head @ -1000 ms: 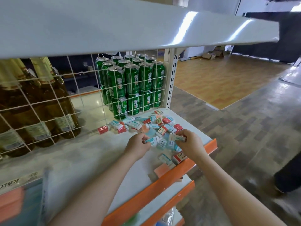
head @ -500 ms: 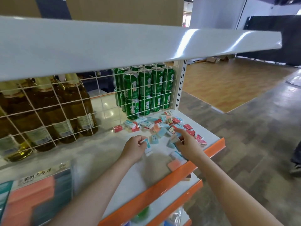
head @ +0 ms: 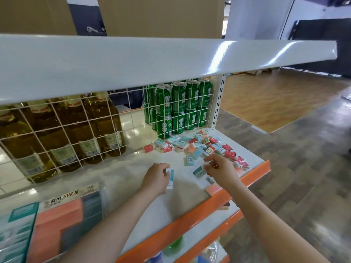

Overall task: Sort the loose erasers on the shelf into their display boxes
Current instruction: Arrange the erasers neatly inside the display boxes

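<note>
A heap of loose erasers (head: 199,146) in red, teal and white wrappers lies at the right end of the white shelf (head: 133,171). My left hand (head: 156,177) grips a stack of teal-and-white erasers (head: 171,178) just above the shelf. My right hand (head: 221,170) pinches a teal eraser (head: 198,172) at the heap's near edge, its forefinger stretched toward the pile. A pink eraser (head: 212,189) lies by the orange shelf lip under my right wrist. Display boxes (head: 57,221) holding pink and teal erasers stand at the lower left.
A white wire grid (head: 76,133) backs the shelf; behind it stand amber bottles (head: 79,133) and stacked green cans (head: 178,109). A white upper shelf (head: 152,59) overhangs. The orange lip (head: 209,205) edges the front, with a lower shelf beneath and tiled floor to the right.
The view has tilted up and back, bringing the display boxes into sight. Both hands have drawn slightly back from the heap toward me, each still holding erasers.
</note>
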